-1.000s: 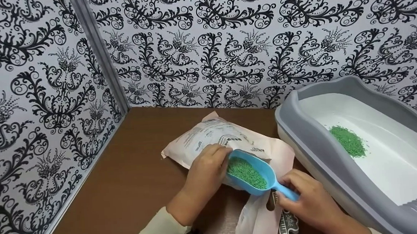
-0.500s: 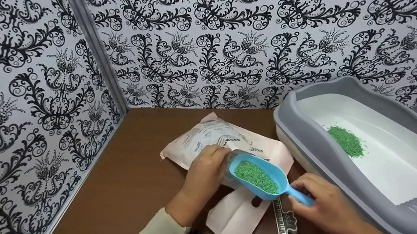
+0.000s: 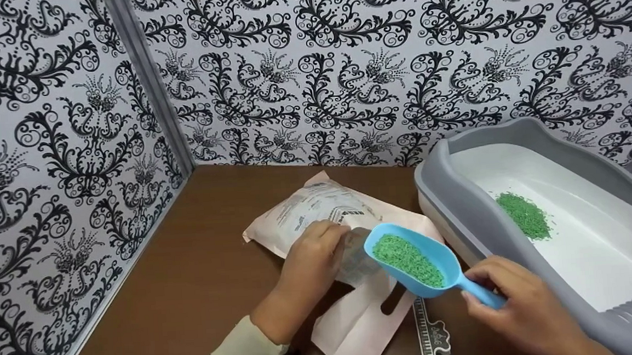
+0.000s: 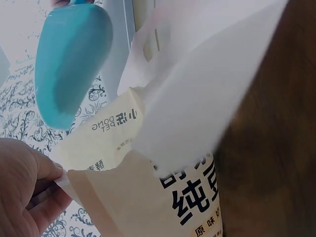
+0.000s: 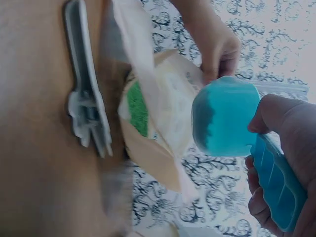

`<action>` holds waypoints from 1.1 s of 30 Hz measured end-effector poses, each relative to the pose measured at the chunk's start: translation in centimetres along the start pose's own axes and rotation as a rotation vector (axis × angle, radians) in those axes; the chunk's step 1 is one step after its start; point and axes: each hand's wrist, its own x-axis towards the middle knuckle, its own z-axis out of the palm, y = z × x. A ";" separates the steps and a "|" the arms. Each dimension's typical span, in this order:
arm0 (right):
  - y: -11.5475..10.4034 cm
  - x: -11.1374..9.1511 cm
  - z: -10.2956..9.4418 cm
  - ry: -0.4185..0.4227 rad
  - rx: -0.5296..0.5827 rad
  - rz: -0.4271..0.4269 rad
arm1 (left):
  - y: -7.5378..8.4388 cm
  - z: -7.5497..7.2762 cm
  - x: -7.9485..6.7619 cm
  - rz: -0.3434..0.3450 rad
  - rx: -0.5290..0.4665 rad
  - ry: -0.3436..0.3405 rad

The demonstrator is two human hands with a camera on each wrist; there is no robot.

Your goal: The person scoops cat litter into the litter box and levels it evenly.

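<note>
My right hand [image 3: 526, 296] grips the handle of a light-blue scoop [image 3: 447, 260] heaped with green pellets [image 3: 408, 257]. The scoop is up beside the mouth of a pale pink bag [image 3: 317, 199]; the right wrist view shows its underside and ribbed handle [image 5: 276, 182]. My left hand [image 3: 310, 260] pinches the bag's edge, and in the left wrist view the thumb and fingers [image 4: 49, 170] close on that rim. Inside the bag, green pellets [image 5: 138, 108] show in the right wrist view. The bag's cut flap [image 3: 363, 323], with a handle hole, folds toward me.
To the right stands a grey-rimmed litter box [image 3: 459, 190] with a small pile of green pellets [image 3: 524, 214] on its white floor. A long clear clip [image 3: 435, 335] with a shaped end lies on the brown table [image 3: 190, 273]. Patterned walls [image 3: 343, 77] close off the back and left.
My right hand has drawn the loaded scoop out of the bag mouth and to the right, toward the litter box. The bag's flap has dropped toward the left. My left hand stays put.
</note>
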 end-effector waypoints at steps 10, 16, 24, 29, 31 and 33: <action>0.4 0.8 -3.3 0.040 -0.060 0.156 | 0.1 0.0 0.0 0.008 0.006 0.015; 1.2 1.1 -5.2 0.028 -0.133 0.278 | 0.1 0.0 0.0 0.003 0.000 0.019; 3.2 1.4 -7.1 0.094 -0.149 0.304 | 0.3 -0.1 0.1 -0.017 0.010 -0.009; 4.1 1.4 -7.9 0.122 -0.159 0.340 | 0.3 -0.1 0.1 -0.015 0.006 -0.014; 4.3 1.4 -8.1 0.126 -0.151 0.367 | 0.3 -0.1 0.1 -0.013 0.004 -0.014; 4.5 1.4 -8.4 0.126 -0.137 0.402 | 0.3 -0.1 0.1 -0.011 0.000 -0.013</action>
